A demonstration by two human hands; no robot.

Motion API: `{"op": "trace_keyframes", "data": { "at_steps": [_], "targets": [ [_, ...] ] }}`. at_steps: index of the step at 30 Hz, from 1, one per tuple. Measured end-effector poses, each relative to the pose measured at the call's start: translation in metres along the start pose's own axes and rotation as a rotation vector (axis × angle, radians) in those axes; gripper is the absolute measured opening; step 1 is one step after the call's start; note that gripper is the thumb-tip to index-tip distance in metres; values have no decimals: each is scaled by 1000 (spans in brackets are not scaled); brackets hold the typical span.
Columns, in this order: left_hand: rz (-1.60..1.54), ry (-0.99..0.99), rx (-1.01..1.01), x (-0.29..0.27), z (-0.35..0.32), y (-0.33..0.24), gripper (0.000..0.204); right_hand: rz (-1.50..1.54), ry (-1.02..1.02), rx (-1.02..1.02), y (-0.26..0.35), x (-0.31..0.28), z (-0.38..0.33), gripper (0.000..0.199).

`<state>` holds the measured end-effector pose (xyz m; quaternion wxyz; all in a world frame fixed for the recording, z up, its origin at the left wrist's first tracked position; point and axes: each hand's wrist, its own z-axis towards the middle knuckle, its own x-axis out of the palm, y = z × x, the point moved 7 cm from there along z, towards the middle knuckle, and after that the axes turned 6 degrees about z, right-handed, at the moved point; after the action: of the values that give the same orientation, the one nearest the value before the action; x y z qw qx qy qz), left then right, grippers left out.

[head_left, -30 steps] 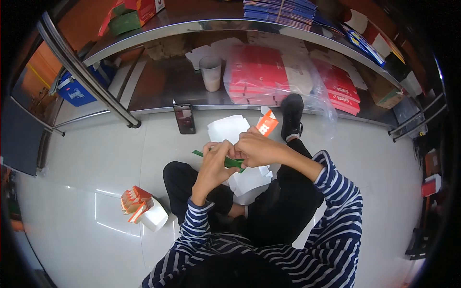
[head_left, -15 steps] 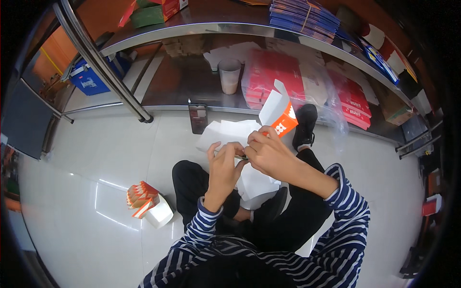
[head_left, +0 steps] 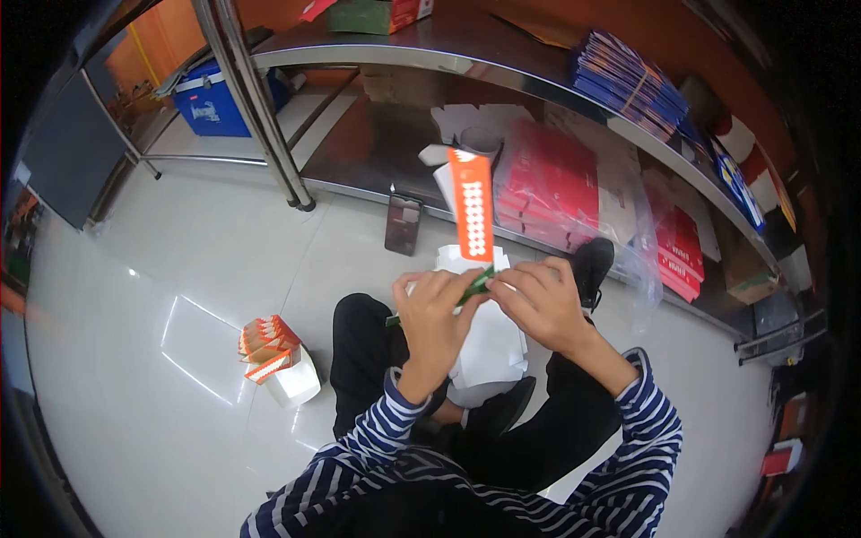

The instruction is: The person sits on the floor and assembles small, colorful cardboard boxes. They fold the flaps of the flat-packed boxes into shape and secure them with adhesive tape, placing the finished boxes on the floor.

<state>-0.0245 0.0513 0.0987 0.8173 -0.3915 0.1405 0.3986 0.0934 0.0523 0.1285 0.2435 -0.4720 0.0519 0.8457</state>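
Above my lap, my left hand and my right hand pinch the green lower edge of a small paperboard carton. Its orange side with white shapes stands up past my fingertips, and a white inner flap shows behind it. Both hands have bent fingers and thumbs pressed on the board, close together. Beneath them, white flat carton blanks lie between my legs. To my left on the floor sit nested orange-and-white cartons, with a white-sided one at their near end.
A phone leans against the low metal shelf. On that shelf are a cup, partly hidden by the carton, and red packs in clear plastic. A blue cooler box stands far left. Banded blue sheets lie on the upper shelf.
The carton has swung from tilted right to nearly upright, its orange side facing me. My right hand has moved right and a little lower, and the green edge now shows. The view has shifted.
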Motion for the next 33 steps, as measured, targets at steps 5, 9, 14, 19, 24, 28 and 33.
{"op": "trace_keyframes", "data": {
  "at_steps": [5, 9, 14, 19, 24, 28, 33],
  "targets": [
    [-50, -96, -44, -12, -4, -12, 23, 218, -271, 2, -2, -16, 0, 30],
    [-70, -147, -20, -20, -4, -15, 22, 264, -285, -46, 0, -19, -1, 28],
    [-143, -127, -32, -18, -5, -13, 19, 255, -324, -63, 3, -24, 4, 26],
    [-188, -74, -52, -15, -5, -10, 18, 278, -296, -21, 0, -20, 6, 26],
    [-197, -54, -59, -10, -7, -6, 17, 351, -268, 117, -8, -13, 7, 24],
    [-214, -1, -63, -5, -1, -4, 20, 680, -276, 509, -25, 2, 1, 26],
    [-193, 88, -120, 9, -6, 5, 21, 763, -175, 590, -26, 20, -4, 31]
  ]
}}
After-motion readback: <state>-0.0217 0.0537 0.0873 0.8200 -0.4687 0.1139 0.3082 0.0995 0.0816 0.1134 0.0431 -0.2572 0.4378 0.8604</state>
